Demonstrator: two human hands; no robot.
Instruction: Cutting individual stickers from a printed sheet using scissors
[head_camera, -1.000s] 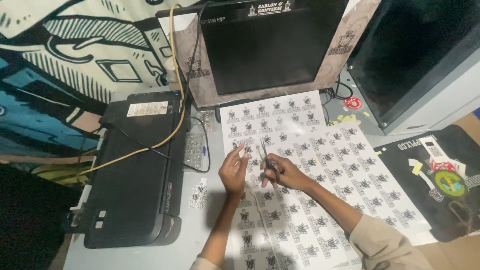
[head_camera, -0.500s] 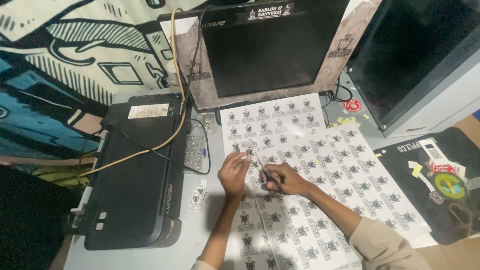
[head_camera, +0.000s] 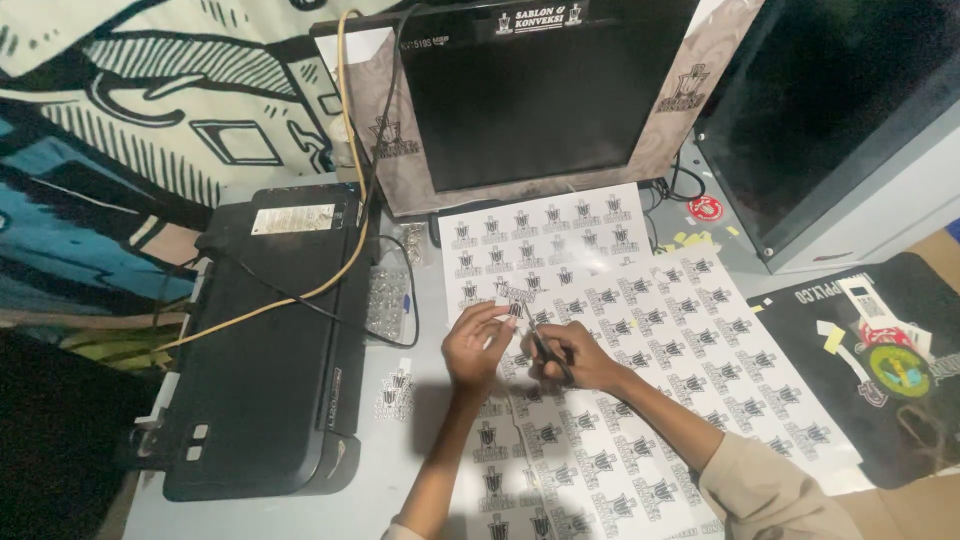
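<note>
— What are the hands doing there?

— The right hand (head_camera: 585, 362) is closed round a thin dark tool (head_camera: 545, 350), a knife or small scissors, I can't tell which, its tip pointing up toward the left hand. The left hand (head_camera: 478, 345) has its fingers pinched together on a small sticker cutout (head_camera: 514, 299), right at the tool's tip.

— And what is underneath them?

— Both hands sit over the sticker sheets (head_camera: 640, 330), white sheets printed with rows of one dark emblem. The sheets lie flat on the table (head_camera: 400, 470) and overlap each other.

— Anything loose lying about?

— One cut sticker (head_camera: 396, 391) lies on the table just left of the sheets, beside the black printer (head_camera: 270, 350). A yellow cable (head_camera: 345, 150) and a black one run across the printer's top.

— Behind the sheets?

— A dark framed board (head_camera: 540, 95) stands at the sheets' far edge. Right of the sheets lies a black mat (head_camera: 880, 350) with coloured stickers on it.
</note>
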